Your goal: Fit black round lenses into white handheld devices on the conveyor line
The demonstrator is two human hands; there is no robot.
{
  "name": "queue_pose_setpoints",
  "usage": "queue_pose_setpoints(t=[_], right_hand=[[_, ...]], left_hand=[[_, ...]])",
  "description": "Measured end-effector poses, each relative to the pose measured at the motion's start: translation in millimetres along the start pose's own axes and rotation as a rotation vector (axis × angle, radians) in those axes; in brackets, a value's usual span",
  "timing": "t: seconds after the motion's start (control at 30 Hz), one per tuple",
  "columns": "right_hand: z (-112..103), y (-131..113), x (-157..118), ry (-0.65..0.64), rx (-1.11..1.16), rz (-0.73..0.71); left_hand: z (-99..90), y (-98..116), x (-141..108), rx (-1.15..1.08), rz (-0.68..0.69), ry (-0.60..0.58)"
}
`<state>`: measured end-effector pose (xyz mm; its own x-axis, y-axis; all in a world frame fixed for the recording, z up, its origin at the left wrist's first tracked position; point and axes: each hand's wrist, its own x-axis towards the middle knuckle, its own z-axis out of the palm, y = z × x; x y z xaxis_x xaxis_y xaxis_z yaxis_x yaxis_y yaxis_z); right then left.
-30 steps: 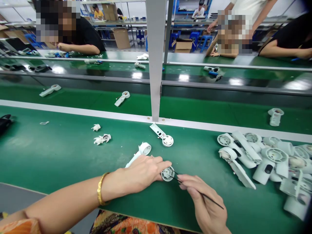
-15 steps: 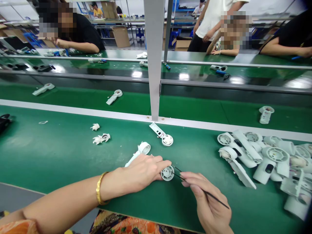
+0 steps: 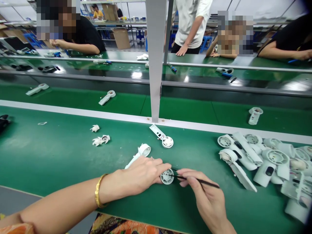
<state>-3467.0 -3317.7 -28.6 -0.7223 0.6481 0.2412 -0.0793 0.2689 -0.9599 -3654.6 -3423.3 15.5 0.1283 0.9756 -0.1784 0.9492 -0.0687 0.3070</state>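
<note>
My left hand (image 3: pixel 143 172) is closed on a white fan housing. Only the housing's round spoked end (image 3: pixel 167 176) shows past my fingertips; the rest is under the hand. Black tweezers (image 3: pixel 204 183) are pinched in my right hand (image 3: pixel 207 195), to the right of it. One tweezer tip reaches over the middle of the round end, the other lies near its upper rim. Beyond my left hand lies another white housing (image 3: pixel 144 150), partly covered by the hand. Further back is an open housing half (image 3: pixel 167 142) with a fan wheel and red wire.
Several white housings (image 3: pixel 275 156) are heaped at the right. Loose white fan wheels (image 3: pixel 97 140) lie at the left. Behind a pale rail, housings (image 3: pixel 107 97) sit on a green belt. A grey post (image 3: pixel 156 65) rises at the centre. Several people sit or stand across the bench.
My right hand has shifted slightly left and the tweezers lie flatter, a tip now further over the round end. Housings on the belt moved left. A person in white across the bench moved left.
</note>
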Motion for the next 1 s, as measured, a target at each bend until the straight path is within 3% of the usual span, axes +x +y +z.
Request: queue_pose_setpoints(t=[0.1, 0.4, 0.57, 0.73, 1.0], right_hand=[[-1, -3, 7, -0.007, -0.020, 0.093], [22, -2, -29, 0.152, -0.229, -0.419], [26, -8, -31, 0.048, -0.481, -0.600], [21, -6, -32, -0.060, -0.621, -0.675], [25, 22, -56, 0.069, -0.531, -0.648]], left_hand=[[-1.6, -1, 1, 0.031, 0.025, -0.018], [10.6, 4, -2, -0.019, -0.065, -0.009], [11.6, 9, -5, -0.094, -0.175, -0.046], [18.3, 7, -7, -0.143, -0.196, 0.018], [17.5, 7, -10, -0.166, -0.168, 0.059]])
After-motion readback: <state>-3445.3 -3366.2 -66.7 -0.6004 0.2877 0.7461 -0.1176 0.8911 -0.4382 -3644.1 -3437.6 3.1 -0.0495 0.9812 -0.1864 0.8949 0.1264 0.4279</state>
